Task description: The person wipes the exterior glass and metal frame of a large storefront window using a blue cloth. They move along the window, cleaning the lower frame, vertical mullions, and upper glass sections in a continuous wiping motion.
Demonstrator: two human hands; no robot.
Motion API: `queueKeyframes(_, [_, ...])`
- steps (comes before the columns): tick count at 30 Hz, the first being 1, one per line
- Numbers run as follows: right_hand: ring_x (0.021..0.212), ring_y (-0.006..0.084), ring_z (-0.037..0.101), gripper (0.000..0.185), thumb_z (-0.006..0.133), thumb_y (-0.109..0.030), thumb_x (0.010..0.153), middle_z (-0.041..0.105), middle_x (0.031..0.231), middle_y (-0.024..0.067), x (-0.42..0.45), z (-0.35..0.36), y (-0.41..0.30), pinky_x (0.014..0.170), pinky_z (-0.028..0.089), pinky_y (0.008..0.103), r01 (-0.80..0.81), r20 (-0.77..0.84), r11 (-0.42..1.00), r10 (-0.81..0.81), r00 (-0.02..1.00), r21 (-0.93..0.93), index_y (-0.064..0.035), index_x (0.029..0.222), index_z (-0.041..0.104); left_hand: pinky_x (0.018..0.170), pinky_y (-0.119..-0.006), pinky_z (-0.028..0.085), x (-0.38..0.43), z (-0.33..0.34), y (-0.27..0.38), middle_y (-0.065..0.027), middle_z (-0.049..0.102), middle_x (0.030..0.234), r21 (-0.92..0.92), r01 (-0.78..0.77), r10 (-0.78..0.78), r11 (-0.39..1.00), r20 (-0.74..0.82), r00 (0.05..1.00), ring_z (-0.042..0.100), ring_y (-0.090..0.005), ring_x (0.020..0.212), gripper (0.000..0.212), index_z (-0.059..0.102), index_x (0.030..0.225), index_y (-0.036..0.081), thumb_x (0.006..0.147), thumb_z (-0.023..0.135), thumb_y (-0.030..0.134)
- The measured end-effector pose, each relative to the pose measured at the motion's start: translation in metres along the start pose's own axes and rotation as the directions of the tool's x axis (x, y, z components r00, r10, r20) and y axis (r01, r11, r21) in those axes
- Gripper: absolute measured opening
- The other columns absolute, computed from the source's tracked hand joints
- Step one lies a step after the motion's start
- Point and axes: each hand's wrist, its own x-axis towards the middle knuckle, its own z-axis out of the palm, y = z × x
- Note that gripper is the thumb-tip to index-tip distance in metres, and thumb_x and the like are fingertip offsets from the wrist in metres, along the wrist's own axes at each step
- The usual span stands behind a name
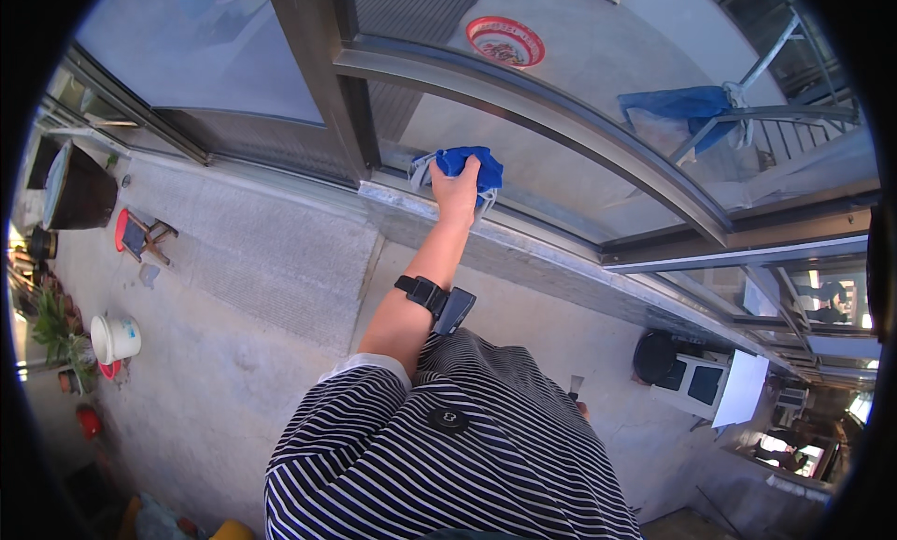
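Note:
My left hand [455, 186] grips a bunched blue cloth [471, 160] with pale grey edging. It holds the cloth against the bottom of a glass pane [553, 179], just above the stone window sill [532, 240]. A dark metal window frame [532, 102] surrounds the pane. Low on my right side, my right hand [584, 408] shows only in part past my striped shirt. A small scraper [576, 386] with a flat blade juts out from it; most of its handle is hidden.
A ribbed mat [280, 246] lies on the concrete floor at left, with a small folding stool [146, 239] and a white bucket [115, 338] beyond. To the right stands a white cabinet [690, 384]. Behind the glass are a red-and-white basin [504, 42] and a blue cloth on a rack [673, 109].

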Motion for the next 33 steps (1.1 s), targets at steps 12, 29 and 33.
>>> queueKeyframes(12, [0.079, 0.0239, 0.069, 0.046, 0.075, -0.036, 0.08, 0.072, 0.081, 0.0166, 0.027, 0.017, 0.065, 0.072, 0.054, 0.0394, 0.072, 0.016, 0.993, -0.071, 0.997, -0.09, 0.0073, 0.093, 0.066, 0.081, -0.032, 0.051, 0.006, -0.005, -0.003, -0.0063, 0.063, 0.107, -0.037, 0.052, -0.051, 0.998, 0.025, 0.998, 0.062, -0.0155, 0.093, 0.043, 0.053, 0.117, 0.004, 0.082, 0.077, 0.011])
queueKeyframes(29, [0.056, 0.0184, 0.064, 0.02, 0.058, -0.02, 0.097, 0.065, 0.069, 0.0089, -0.014, 0.005, -0.261, 0.055, 0.053, 0.0344, 0.581, 0.323, 0.805, -0.523, 0.789, -0.116, -0.0003, 0.097, 0.056, 0.084, -0.035, 0.051, 0.021, -0.022, 0.067, -0.011, 0.063, 0.107, 0.155, -0.297, 0.264, 0.942, 0.201, 0.943, 0.062, -0.0216, 0.095, 0.049, 0.053, 0.116, 0.001, 0.079, 0.082, 0.015])
queueKeyframes(33, [0.062, 0.0255, 0.067, 0.019, 0.055, -0.02, 0.099, 0.068, 0.074, 0.0121, -0.036, 0.031, -0.376, 0.061, 0.053, 0.0378, 0.798, 0.374, 0.602, -0.748, 0.548, 0.037, -0.0013, 0.099, 0.056, 0.095, -0.047, 0.046, 0.033, -0.031, 0.085, -0.0209, 0.055, 0.115, 0.608, -0.444, 0.349, 0.658, 0.277, 0.895, 0.055, -0.0393, 0.11, 0.058, 0.052, 0.117, 0.003, 0.073, 0.084, 0.021])
